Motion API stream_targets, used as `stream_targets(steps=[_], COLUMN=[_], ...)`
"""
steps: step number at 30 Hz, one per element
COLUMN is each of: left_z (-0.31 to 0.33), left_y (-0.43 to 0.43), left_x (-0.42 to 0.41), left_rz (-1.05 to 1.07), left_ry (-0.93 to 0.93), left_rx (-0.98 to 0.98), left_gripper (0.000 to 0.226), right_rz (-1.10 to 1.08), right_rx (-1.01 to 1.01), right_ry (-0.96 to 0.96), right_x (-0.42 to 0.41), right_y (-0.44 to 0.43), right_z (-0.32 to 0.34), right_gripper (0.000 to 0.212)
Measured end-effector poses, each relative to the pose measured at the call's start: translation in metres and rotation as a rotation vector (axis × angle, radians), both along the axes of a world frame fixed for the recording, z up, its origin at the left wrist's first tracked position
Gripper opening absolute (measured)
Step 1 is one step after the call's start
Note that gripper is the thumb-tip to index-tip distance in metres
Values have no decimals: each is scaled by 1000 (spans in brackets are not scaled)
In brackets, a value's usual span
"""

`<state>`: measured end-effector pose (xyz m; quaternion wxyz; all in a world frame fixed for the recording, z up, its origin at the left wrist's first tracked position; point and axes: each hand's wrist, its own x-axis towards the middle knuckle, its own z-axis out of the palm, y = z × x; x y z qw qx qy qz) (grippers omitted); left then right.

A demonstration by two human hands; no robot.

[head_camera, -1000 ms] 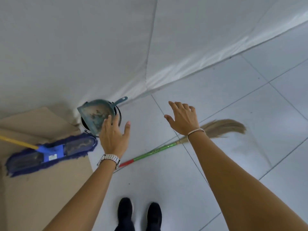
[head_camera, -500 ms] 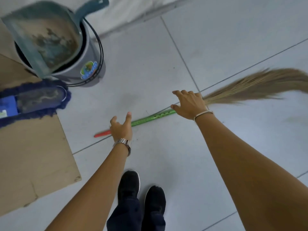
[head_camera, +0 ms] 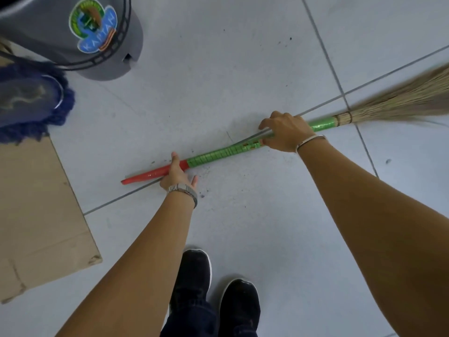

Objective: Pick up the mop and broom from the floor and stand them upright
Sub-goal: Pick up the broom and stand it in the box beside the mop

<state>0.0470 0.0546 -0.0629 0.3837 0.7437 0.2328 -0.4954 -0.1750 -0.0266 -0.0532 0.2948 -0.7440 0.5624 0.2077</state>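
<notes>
The broom (head_camera: pixel 218 155) lies across the tiled floor, its handle red at the left end and green along the rest, with straw bristles fanning out at the right edge. My left hand (head_camera: pixel 177 175) wraps the handle where red meets green. My right hand (head_camera: pixel 286 132) is closed over the green part nearer the bristles. The mop's blue fringed head (head_camera: pixel 29 105) rests at the left edge, partly on the cardboard; its handle is out of frame.
A grey bucket (head_camera: pixel 80 37) with a colourful sticker stands at the top left, right behind the mop head. A flat cardboard sheet (head_camera: pixel 36 215) covers the floor on the left. My black shoes (head_camera: pixel 213 293) stand just below the broom.
I have bent lower, so the floor looks much closer. Both hands dropped onto the broom handle and closed around it; half a second ago they hovered open above it.
</notes>
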Motion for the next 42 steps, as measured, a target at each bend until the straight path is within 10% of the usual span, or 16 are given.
stream_targets(steps=[15,42], left_z=[94,730], left_y=[-35,-184], left_x=[-27,37], left_rz=[350,-379], left_ry=[-226,-492], left_rx=[-460,-1379], left_gripper=[52,36], right_rz=[8,-429], right_rx=[64,-302], right_ry=[-44,-601], right_x=[8,67], right_y=[-23,-85], right_z=[83,644], right_gripper=[30,28])
